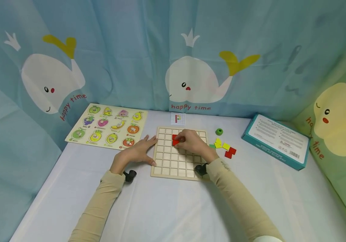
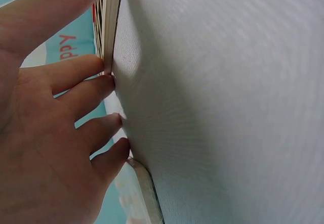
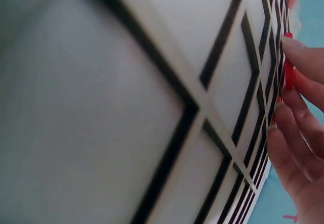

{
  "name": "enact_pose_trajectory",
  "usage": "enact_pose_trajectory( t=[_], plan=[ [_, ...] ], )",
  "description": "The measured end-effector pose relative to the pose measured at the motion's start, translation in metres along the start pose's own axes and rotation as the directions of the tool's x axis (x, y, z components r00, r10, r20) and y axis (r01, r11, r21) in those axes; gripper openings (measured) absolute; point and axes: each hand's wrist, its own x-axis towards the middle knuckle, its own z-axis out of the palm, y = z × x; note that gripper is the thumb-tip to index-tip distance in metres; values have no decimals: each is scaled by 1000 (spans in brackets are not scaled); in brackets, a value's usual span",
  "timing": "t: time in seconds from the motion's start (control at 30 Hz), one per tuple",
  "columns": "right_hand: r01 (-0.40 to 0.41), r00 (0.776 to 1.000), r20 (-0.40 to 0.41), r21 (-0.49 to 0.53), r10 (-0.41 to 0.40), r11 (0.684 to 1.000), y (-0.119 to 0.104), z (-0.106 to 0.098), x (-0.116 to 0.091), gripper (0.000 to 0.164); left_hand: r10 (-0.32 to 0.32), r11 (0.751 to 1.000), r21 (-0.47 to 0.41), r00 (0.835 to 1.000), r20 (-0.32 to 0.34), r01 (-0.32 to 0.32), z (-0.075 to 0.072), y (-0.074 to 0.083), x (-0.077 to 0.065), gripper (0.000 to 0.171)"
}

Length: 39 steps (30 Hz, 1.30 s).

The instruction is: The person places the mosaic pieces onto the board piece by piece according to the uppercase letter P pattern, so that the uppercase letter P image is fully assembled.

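A wooden grid board [image 1: 169, 164] lies on the white table in the head view. My right hand [image 1: 192, 143] reaches over its upper part and pinches a red piece [image 1: 175, 143] between thumb and fingers, low over the grid squares. In the right wrist view, the red piece [image 3: 289, 77] stands edge-on at the fingertips, right at the board's surface. My left hand [image 1: 137, 152] is spread beside the board, fingertips and thumb touching its left edge. The left wrist view shows that hand's straight fingers [image 2: 83, 95] against the table and board edge.
A small pattern card [image 1: 178, 118] lies behind the board. A fruit puzzle [image 1: 122, 134] is to the left. Right of the board are a green bead [image 1: 219, 131], yellow pieces [image 1: 218, 144], a red piece [image 1: 230, 152] and a green piece [image 1: 212, 146]. Farther right lies a teal box [image 1: 277, 141].
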Motion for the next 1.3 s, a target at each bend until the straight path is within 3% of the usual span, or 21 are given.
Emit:
enact_pose_trajectory(
  t=[0.17,0.57,0.9,1.3],
  plan=[
    [-11,1000,-8,-42,11,999,0,2,0,28,10,1000,6,1000,-4,-10,0,4,-1,105],
    [26,999,-21,22,-26,999,4,-6,-17,21,6,1000,15,1000,-3,-6,2,4,1,106],
    [-22,999,-44,32,23,999,18,-19,-43,22,-17,1000,-3,1000,-9,17,1,4,-4,105],
    [-66,992,-106,17,67,998,38,-36,-82,21,12,1000,-13,1000,-11,-12,0,4,-3,106]
  ],
)
